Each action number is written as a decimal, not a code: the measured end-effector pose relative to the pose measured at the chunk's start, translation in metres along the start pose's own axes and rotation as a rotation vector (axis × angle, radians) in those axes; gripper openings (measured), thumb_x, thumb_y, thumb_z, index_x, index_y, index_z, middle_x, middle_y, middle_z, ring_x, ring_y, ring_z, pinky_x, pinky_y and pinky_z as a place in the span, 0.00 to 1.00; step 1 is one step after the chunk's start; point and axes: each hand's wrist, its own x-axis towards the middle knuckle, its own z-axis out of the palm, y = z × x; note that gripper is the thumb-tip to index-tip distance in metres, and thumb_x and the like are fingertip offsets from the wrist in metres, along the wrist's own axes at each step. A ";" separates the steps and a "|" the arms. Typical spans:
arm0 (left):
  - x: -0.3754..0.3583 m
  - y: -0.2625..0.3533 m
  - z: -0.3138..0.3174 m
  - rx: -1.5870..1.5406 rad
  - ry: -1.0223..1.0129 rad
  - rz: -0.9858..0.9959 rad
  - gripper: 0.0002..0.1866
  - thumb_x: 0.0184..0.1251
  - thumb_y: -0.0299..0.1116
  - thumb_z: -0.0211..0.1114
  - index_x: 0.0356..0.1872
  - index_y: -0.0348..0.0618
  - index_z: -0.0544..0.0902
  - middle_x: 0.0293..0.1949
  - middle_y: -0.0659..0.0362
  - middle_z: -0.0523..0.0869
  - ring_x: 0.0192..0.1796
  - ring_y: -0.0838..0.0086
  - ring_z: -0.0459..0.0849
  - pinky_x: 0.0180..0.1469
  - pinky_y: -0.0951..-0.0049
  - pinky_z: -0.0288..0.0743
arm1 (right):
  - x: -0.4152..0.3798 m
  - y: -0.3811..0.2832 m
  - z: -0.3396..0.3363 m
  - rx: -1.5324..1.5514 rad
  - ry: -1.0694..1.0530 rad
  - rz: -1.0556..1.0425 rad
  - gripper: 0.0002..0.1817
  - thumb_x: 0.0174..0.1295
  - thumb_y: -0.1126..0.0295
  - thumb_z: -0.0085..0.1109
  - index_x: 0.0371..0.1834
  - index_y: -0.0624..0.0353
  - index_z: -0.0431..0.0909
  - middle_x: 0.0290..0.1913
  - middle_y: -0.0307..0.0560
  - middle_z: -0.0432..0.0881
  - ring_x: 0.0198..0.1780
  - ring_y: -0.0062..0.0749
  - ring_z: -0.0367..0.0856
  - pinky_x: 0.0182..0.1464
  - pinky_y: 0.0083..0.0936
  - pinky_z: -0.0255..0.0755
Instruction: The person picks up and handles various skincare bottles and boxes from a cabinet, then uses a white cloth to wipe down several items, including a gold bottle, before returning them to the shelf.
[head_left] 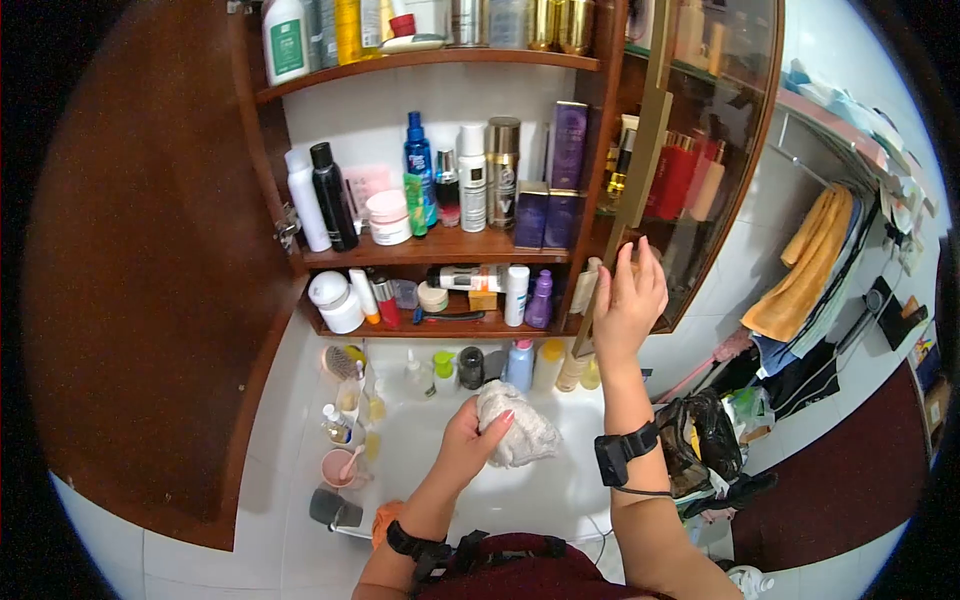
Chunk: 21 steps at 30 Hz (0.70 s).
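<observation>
Dark red garment (530, 572), one, at the lower edge of view. Left hand (462, 440): fingers closed round a white cloth (518, 430), thumb across its top; bunched, seemingly so one palm can contain it; location, above the white basin (405, 430). Right hand (630, 310): fingers loosely parted, nothing visible in them, raised beside the gold-coloured door strip (652, 140), probably for access to it; contact cannot be told. Wooden door (150, 280): swung wide, exposing the shelf (430, 246). Black spray can (333, 198): upright, apparently to save room among its neighbours. Yellow towel (795, 270): hung, presumably for drying.
</observation>
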 end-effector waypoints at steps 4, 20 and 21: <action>0.000 -0.002 -0.005 -0.047 0.021 0.010 0.19 0.69 0.32 0.63 0.56 0.37 0.72 0.48 0.59 0.81 0.49 0.79 0.79 0.53 0.75 0.74 | 0.002 -0.002 0.008 -0.004 -0.062 -0.001 0.24 0.58 0.66 0.62 0.59 0.59 0.74 0.67 0.53 0.68 0.63 0.49 0.67 0.62 0.45 0.60; -0.001 0.014 -0.011 -0.001 0.042 -0.005 0.19 0.68 0.34 0.64 0.56 0.38 0.73 0.48 0.59 0.81 0.48 0.78 0.79 0.51 0.76 0.74 | 0.017 -0.003 0.021 -0.077 -0.279 0.041 0.30 0.58 0.63 0.63 0.64 0.55 0.70 0.72 0.60 0.56 0.73 0.58 0.50 0.69 0.59 0.48; -0.001 0.015 -0.011 0.004 0.043 -0.002 0.19 0.68 0.34 0.64 0.56 0.38 0.73 0.48 0.59 0.81 0.48 0.78 0.79 0.51 0.76 0.75 | 0.017 -0.005 0.019 -0.067 -0.290 0.054 0.30 0.58 0.63 0.63 0.64 0.55 0.70 0.72 0.60 0.55 0.73 0.59 0.50 0.69 0.59 0.48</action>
